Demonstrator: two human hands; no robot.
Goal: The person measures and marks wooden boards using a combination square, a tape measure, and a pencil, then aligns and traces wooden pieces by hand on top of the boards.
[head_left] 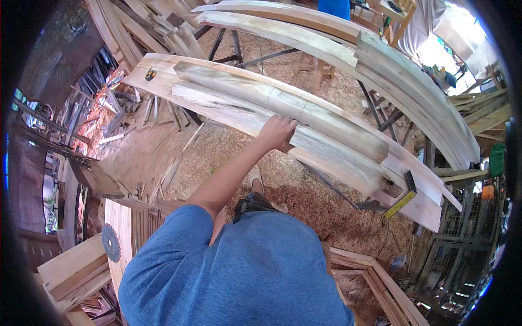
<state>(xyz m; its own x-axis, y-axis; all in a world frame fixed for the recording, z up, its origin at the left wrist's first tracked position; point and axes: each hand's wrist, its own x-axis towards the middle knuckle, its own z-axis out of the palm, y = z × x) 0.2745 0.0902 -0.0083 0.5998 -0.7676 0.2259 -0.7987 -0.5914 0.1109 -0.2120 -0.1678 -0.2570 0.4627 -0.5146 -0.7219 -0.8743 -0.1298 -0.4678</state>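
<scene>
My left hand (277, 133) is at the middle of a pale wooden board (228, 110), with its fingers curled over the board's edge. Just beyond it, a greyer thick board (326, 124) lies alongside, with a thin dark line across it. Both rest on a long wide plank (163, 95). An orange and black tape measure (150, 74) sits at the plank's left end. Near the right end stands a square (402, 202) with a dark arm and a yellow scale. My right hand does not show.
More long planks (283, 27) lie on dark metal stands behind. Wood shavings cover the floor (217, 155). A round saw blade (111, 243) is at the lower left, with stacked boards (76, 271) beside it. Wooden frames (380, 277) lie at the lower right.
</scene>
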